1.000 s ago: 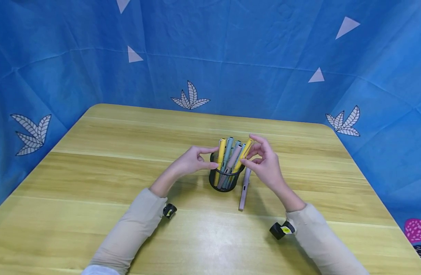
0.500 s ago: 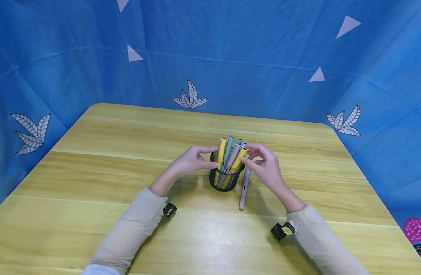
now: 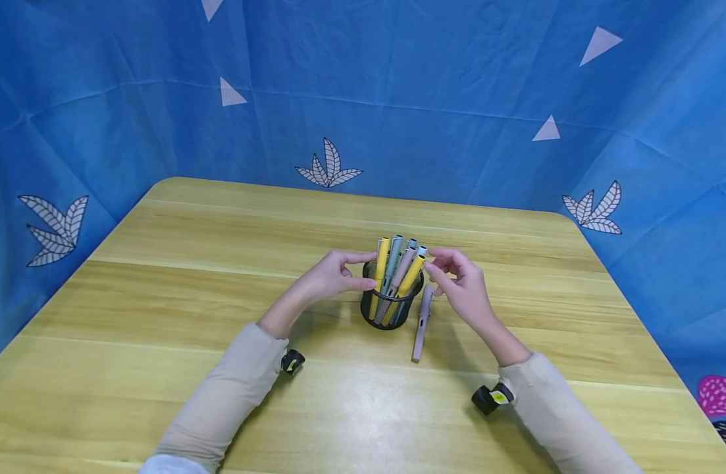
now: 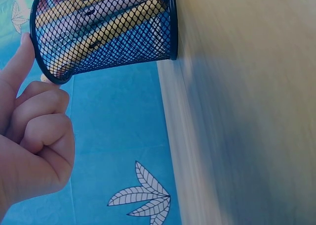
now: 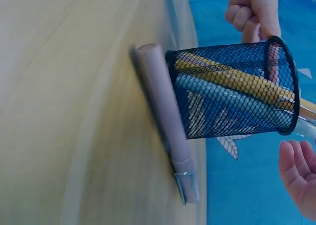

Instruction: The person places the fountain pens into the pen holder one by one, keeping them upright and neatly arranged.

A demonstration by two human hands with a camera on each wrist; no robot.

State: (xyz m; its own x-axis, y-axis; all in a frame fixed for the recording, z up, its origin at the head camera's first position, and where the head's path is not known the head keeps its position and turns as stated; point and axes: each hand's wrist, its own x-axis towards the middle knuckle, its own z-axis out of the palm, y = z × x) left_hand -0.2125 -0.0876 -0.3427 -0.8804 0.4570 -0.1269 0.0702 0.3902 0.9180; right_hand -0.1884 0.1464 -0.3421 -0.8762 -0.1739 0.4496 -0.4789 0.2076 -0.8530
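Note:
A black mesh pen holder stands upright on the table with several pens in it. Among them are a yellow pen at the left, a second yellow pen leaning right, and a lavender pen between. My left hand holds the holder's rim between thumb and forefinger; in the left wrist view its other fingers are curled. To the right, my right hand hovers beside the pen tops, fingers loosely bent, apparently holding nothing. Another lavender pen lies on the table just right of the holder.
The wood-grain table reaches back to a blue curtain with leaf and triangle prints. A small black wrist camera sits at the left sleeve, another camera at the right.
My right hand has lowered the right yellow pen into the holder, let go of it, and drawn slightly to the right. The left hand has stayed at the rim.

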